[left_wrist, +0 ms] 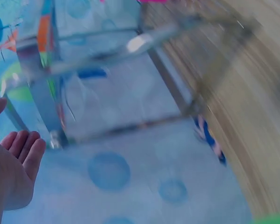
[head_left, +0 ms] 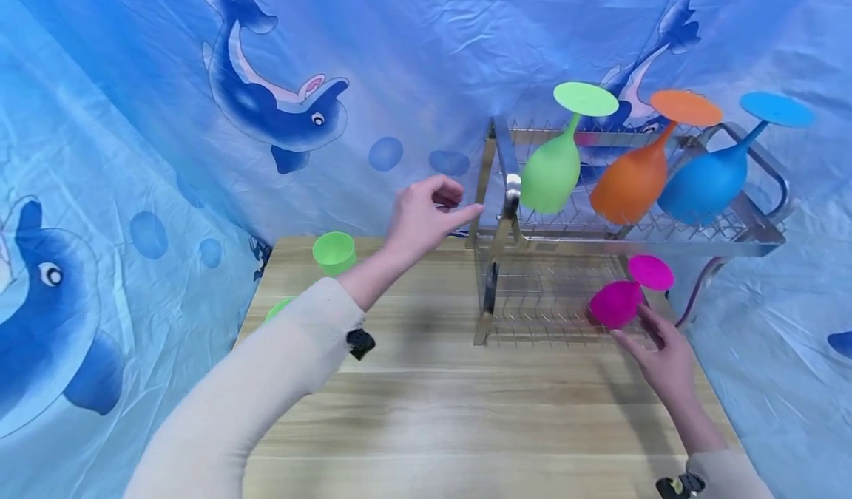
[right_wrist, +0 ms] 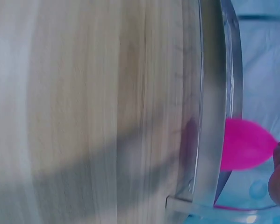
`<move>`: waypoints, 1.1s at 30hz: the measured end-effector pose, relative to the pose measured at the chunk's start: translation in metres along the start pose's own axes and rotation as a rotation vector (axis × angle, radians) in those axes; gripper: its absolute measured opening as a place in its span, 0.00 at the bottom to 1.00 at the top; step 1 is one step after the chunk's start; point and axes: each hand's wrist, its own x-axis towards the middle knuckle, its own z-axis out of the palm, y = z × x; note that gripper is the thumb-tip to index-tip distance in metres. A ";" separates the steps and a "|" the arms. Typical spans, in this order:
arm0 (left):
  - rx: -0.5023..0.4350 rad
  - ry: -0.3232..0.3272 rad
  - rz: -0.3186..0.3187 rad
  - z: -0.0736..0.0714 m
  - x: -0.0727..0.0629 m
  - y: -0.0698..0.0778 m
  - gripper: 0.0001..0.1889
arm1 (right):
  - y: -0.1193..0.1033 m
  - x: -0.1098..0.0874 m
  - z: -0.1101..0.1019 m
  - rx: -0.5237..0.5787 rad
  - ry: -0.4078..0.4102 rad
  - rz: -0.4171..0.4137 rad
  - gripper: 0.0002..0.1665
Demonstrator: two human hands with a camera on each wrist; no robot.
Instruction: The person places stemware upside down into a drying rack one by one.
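Observation:
A magenta goblet [head_left: 615, 304] sits bowl-down on the lower tier of the metal dish rack [head_left: 648, 248], leaning so its foot points up and right. My right hand [head_left: 665, 362] is beside it, fingertips at the bowl's narrow end near the stem, thumb spread apart below the bowl. In the right wrist view the magenta bowl [right_wrist: 247, 144] dips behind the rack's rail [right_wrist: 211, 102]; my fingers hide the stem. My left hand [head_left: 426, 214] hovers by the rack's left end, thumb extended, fingers loosely bent, holding nothing. The left wrist view shows its relaxed fingers [left_wrist: 25, 149].
On the upper tier, green [head_left: 551, 174], orange [head_left: 629, 181] and blue [head_left: 705, 181] goblets stand upside down. A green cup [head_left: 334, 253] is at the wooden table's [head_left: 426, 410] back left; another green rim [head_left: 279, 308] shows behind my left sleeve. A blue dolphin-print curtain [head_left: 399, 55] surrounds the table.

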 end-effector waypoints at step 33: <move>0.361 -0.109 -0.216 -0.181 -0.171 -0.194 0.59 | -0.053 -0.055 0.113 0.463 -0.355 -0.166 0.42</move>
